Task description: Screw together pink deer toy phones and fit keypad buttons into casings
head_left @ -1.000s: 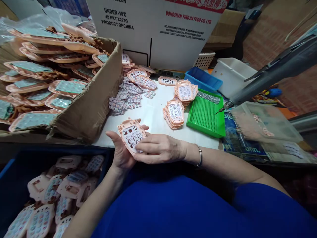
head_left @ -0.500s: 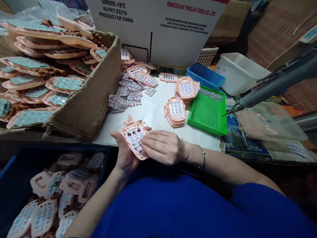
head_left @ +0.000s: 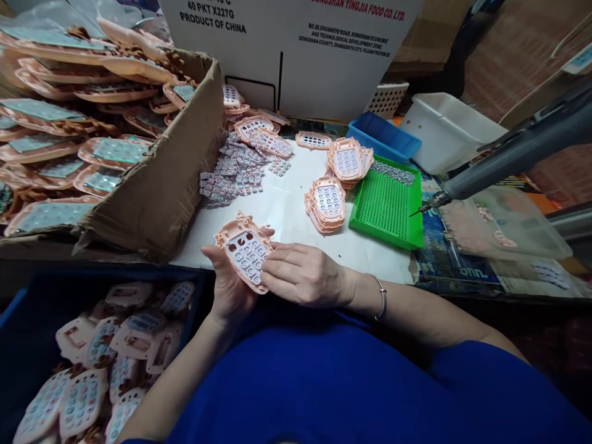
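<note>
My left hand [head_left: 227, 287] is closed round a peach plastic toy phone shell [head_left: 238, 271], held tilted above the table's front edge. In the shell sits a pale key sheet [head_left: 252, 256], with a few dark openings near its top. My right hand [head_left: 308, 274] grips the shell's lower right side, its fingers bent over the edge and the thumb hidden. Beyond the hands, loose key sheets [head_left: 231, 176] lie heaped on the white table. To the right of that heap stand two stacks of peach shells with key sheets, a nearer stack [head_left: 329, 200] and a farther stack [head_left: 348, 160].
A cardboard box [head_left: 161, 166] piled with shells stands at left, above a dark blue bin [head_left: 18, 308] of toy phones. At right are a green tray [head_left: 386, 209] holding small screws, a blue tray [head_left: 383, 137], a white tub [head_left: 448, 129] and a hanging electric screwdriver [head_left: 490, 166].
The shell has turned a little in my hands and its top leans more to the left. The key sheet shows more of its keys, as my right fingers have slid down to the shell's edge.
</note>
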Action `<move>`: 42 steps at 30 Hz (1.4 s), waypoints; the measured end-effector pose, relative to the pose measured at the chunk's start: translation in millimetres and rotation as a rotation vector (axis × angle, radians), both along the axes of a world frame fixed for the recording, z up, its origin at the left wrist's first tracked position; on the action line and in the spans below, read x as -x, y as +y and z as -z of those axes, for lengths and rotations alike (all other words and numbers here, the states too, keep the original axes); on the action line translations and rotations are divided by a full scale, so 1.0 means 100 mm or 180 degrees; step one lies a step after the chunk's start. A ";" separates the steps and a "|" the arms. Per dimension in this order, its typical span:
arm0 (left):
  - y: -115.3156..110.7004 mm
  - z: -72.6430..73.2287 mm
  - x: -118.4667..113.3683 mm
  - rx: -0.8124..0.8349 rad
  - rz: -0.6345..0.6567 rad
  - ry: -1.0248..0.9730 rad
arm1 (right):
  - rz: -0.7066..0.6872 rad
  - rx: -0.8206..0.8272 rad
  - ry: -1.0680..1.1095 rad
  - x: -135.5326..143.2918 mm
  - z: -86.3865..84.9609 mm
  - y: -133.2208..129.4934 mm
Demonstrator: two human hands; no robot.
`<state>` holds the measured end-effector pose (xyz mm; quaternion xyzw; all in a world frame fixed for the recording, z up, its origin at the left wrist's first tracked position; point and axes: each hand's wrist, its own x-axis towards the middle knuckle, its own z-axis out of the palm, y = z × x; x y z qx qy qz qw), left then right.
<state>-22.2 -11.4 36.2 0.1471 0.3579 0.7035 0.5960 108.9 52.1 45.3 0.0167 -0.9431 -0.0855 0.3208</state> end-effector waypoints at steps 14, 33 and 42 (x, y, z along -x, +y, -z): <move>0.09 -0.01 0.03 0.0041 -0.0260 -0.0212 | 0.0278 0.0315 0.0500 0.02 0.04 0.05; 0.11 -0.03 0.00 0.0326 -0.0418 -0.0266 | 0.0098 -0.0202 0.0398 0.02 0.09 0.08; 0.15 -0.10 -0.03 0.0390 -0.0649 -0.0741 | 0.0117 -0.0165 0.0284 0.07 0.07 0.03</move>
